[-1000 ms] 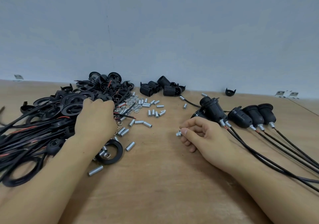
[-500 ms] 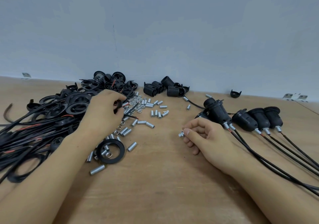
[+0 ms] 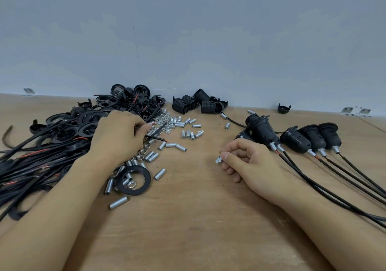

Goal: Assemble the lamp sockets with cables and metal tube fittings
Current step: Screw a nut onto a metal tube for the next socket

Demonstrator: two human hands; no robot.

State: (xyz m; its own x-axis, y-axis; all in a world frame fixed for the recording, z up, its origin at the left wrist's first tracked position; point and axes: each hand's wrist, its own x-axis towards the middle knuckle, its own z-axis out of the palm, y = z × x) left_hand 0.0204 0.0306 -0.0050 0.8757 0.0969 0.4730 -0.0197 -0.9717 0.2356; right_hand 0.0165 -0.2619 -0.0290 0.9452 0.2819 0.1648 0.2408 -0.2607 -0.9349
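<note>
My right hand (image 3: 248,162) rests on the wooden table (image 3: 198,218) and pinches a small threaded metal tube fitting (image 3: 218,161) between thumb and forefinger. My left hand (image 3: 118,136) lies over the edge of the pile of black cables (image 3: 31,162); its curled fingertips are at the red-tipped cable ends (image 3: 156,138), and whether they grip one is hidden. Several assembled black sockets with cables (image 3: 296,140) lie in a row right of my right hand. Loose metal tubes (image 3: 188,133) and nuts (image 3: 165,124) are scattered between my hands.
A heap of black rings and caps (image 3: 129,103) sits at the back left, bare socket bodies (image 3: 194,103) at the back middle. One black ring (image 3: 133,179) with a nut inside lies by my left wrist. A lone cap (image 3: 284,108) stands near the grey wall.
My left hand has slid right out of the ring pile toward the nuts and cable ends. My right hand has kept still with the tube fitting.
</note>
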